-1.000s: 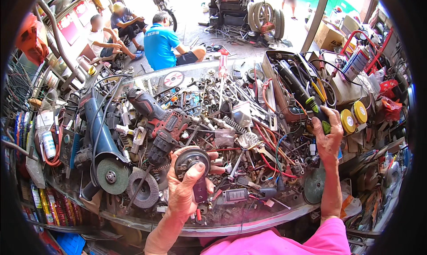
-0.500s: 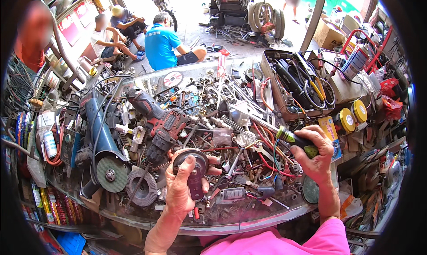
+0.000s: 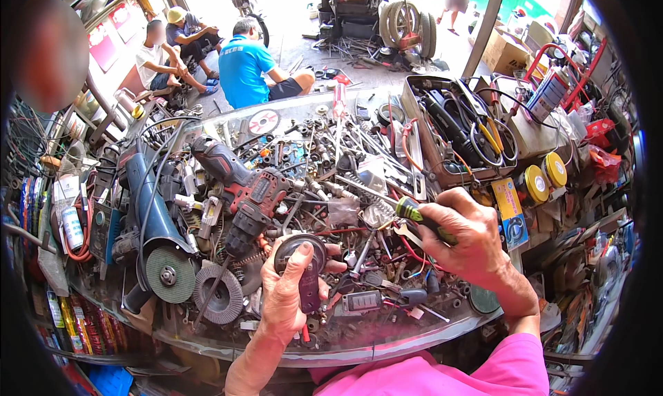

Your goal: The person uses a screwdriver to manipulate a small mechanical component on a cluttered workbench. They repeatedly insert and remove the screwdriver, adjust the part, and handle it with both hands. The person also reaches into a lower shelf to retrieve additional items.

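Since a half second ago the right hand (image 3: 469,240) has swung in leftward over the table (image 3: 380,339), bringing a green-and-black screwdriver (image 3: 406,209) along, while the left hand (image 3: 282,292) has hardly shifted. From where I stand, the left hand is closed around a round black part (image 3: 301,249), thumb pressed on its face, a few fingertips showing past its far edge; a flat dark tab runs down from the disc toward the person. The right hand grips the screwdriver's handle, fingers curled over it. The round part lies to the left of that handle and a little nearer the person; the screwdriver's long axis slants from the right hand up and away to the left, so the shaft points past the disc's far side, apart from it. The left hand has the disc, and the right is well clear of it. Counting up: one screwdriver in hand, one round part, one red-and-black drill (image 3: 252,192), one blue angle grinder (image 3: 147,196), one open tool case (image 3: 452,178), two yellow-topped tins (image 3: 535,182); the loose bolts and fittings (image 3: 324,151) are too jumbled to count.
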The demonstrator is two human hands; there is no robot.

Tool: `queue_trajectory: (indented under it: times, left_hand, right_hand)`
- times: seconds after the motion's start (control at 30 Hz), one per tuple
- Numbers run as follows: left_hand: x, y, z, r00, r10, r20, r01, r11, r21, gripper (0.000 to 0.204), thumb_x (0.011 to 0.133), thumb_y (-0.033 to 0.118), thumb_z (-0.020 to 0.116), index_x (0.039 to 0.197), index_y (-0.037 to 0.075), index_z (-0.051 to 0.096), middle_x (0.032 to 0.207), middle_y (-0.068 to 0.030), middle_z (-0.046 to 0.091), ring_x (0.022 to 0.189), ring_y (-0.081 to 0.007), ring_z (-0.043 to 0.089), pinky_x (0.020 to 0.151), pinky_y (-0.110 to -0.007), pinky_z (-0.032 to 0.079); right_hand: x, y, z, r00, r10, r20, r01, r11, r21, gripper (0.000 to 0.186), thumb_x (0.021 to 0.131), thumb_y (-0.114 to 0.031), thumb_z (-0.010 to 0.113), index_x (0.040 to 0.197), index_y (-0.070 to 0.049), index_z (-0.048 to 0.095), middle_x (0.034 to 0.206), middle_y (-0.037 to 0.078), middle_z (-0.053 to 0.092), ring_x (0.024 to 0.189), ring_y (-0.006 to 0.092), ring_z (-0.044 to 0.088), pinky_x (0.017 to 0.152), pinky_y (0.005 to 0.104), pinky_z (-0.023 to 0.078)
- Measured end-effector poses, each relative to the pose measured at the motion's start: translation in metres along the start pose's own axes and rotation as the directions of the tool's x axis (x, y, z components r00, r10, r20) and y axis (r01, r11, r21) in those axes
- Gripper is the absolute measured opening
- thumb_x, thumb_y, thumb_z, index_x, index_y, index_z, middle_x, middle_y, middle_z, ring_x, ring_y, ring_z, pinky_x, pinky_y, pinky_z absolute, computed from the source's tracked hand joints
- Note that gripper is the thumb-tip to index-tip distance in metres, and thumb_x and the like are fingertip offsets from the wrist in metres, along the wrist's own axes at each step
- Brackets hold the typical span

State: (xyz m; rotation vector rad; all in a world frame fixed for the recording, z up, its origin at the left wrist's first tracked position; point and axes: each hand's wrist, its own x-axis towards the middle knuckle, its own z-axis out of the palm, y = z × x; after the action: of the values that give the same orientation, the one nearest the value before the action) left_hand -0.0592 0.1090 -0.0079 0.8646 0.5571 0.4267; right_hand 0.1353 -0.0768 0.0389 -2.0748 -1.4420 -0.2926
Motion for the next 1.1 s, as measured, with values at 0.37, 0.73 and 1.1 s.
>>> queue_trajectory:
  times: [0.37, 0.73, 1.1]
  left_hand:
    - [-0.004, 0.007, -0.002, 0.985, -0.091, 0.144, 0.117, 0.976, -0.182, 0.042, 0.097, 0.022, 0.061, 0.131, 0.001, 0.046, 0.116, -0.023, 0.065, 0.091, -0.0319, 0.072, 0.049, -0.026, 0.056]
    - [-0.003, 0.024, -0.02, 0.977, -0.007, 0.212, 0.121, 0.841, -0.528, 0.062, 0.101, 0.053, 0.043, 0.129, -0.002, 0.047, 0.125, -0.0235, 0.059, 0.085, -0.0332, 0.072, 0.046, -0.029, 0.058]
    - [0.001, 0.007, -0.015, 0.958, -0.143, 0.25, 0.226, 0.911, -0.345, 0.065, 0.101, 0.056, 0.04, 0.116, -0.005, 0.057, 0.112, -0.021, 0.066, 0.074, -0.0296, 0.073, 0.041, -0.027, 0.052]
  right_hand:
    - [0.048, 0.009, 0.032, 0.814, 0.307, 0.493, -0.41, -0.297, 0.862, 0.038, 0.097, -0.017, 0.06, 0.128, 0.003, 0.051, 0.093, 0.009, 0.064, 0.069, 0.0145, 0.065, 0.055, 0.0282, 0.052]
    - [0.087, -0.045, 0.018, 0.731, -0.4, 0.552, 0.11, 0.868, 0.484, 0.05, 0.091, -0.021, 0.067, 0.137, -0.008, 0.054, 0.094, 0.017, 0.07, 0.076, 0.0325, 0.069, 0.068, 0.0391, 0.056]
    - [0.187, 0.052, 0.183, 0.961, -0.108, 0.254, 0.113, 0.994, -0.006, 0.026, 0.081, -0.017, 0.07, 0.105, -0.006, 0.072, 0.096, 0.014, 0.067, 0.095, 0.0331, 0.065, 0.085, 0.0419, 0.051]
